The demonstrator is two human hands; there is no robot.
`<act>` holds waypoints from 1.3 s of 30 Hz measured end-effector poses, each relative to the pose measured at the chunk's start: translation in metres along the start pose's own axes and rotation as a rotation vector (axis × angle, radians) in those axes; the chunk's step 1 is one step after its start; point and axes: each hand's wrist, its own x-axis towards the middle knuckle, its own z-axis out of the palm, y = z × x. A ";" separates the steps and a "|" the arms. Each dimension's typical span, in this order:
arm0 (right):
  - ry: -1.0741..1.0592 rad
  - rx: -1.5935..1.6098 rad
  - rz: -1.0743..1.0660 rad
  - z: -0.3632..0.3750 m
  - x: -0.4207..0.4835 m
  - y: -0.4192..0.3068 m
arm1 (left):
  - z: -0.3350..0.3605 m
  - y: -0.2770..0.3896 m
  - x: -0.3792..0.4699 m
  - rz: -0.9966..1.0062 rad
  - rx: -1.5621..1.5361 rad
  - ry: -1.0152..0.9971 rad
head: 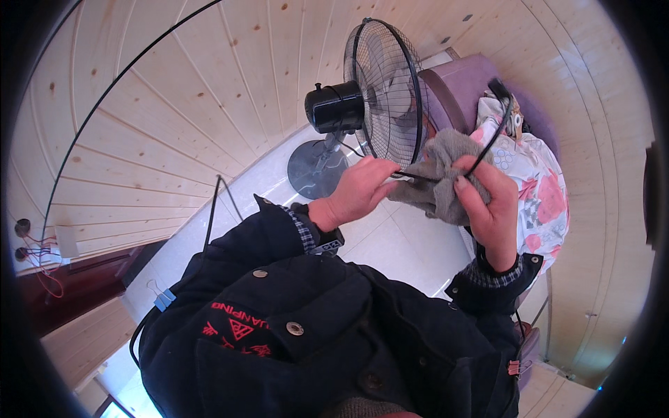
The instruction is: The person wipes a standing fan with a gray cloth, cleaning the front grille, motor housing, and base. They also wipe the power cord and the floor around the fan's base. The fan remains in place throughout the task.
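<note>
A black power cord (494, 140) stretches between my two hands, with its dark plug end (499, 90) sticking up past the right one. My right hand (488, 209) pinches a crumpled grey cloth (444, 193) around this cord. At the cloth's left side, my left hand (358, 190) grips the cord between thumb and fingers. Just beyond the hands stands a black electric fan (334, 107), its wire guard (389, 94) facing right and its round base (316, 170) on the floor. A thin dark cable hangs by the fan's stem; whether it joins the held cord is hidden behind my left hand.
On the right, a purple upholstered seat (465, 78) bears a floral-patterned fabric (541, 183). Wood-plank walls (198, 94) close in the left and far sides. Exposed wires (44, 253) emerge at the lower left. A black cable with a blue binder clip (164, 299) hangs at my sleeve.
</note>
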 end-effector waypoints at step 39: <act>0.077 0.315 0.453 0.124 -0.076 0.055 | -0.058 -0.260 0.112 -0.836 0.384 0.033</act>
